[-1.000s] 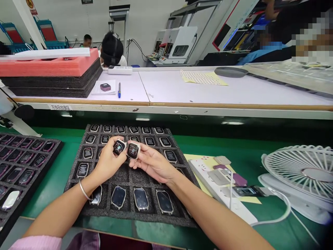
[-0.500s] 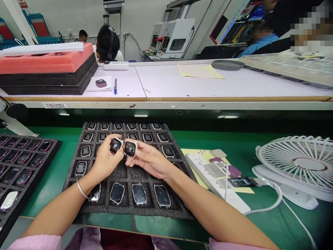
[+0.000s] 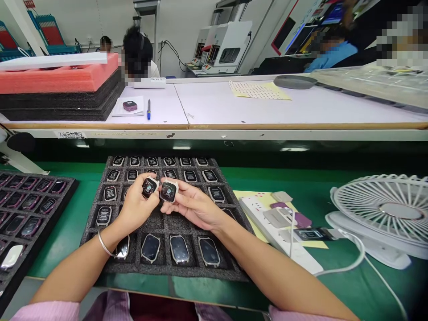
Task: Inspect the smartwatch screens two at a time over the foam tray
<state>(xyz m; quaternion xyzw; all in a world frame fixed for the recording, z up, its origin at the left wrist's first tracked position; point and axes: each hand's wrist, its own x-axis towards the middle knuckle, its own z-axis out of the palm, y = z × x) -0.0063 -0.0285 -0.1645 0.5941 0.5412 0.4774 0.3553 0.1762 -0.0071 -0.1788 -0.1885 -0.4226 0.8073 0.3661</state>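
My left hand (image 3: 135, 206) is closed around a small smartwatch body (image 3: 149, 187) with a lit screen, held face up. Beside it my right hand (image 3: 192, 206) pinches a second watch body (image 3: 168, 191), also lit, so the two almost touch. Both hover over a black foam tray (image 3: 160, 223) on the green bench. The tray's back rows hold several watch bodies lying face down, and its front row holds several with dark glass faces up. The cells under my hands look bare.
A second black tray (image 3: 31, 207) of watch bodies lies at the left. To the right are a white power strip (image 3: 277, 232) with cables and a white desk fan (image 3: 381, 214). A raised white shelf (image 3: 267, 111) carries foam stacks, a pen and paper. Other people work behind.
Both hands and the two watch bodies stay almost where they were. The camera view has dropped slightly and steadied.
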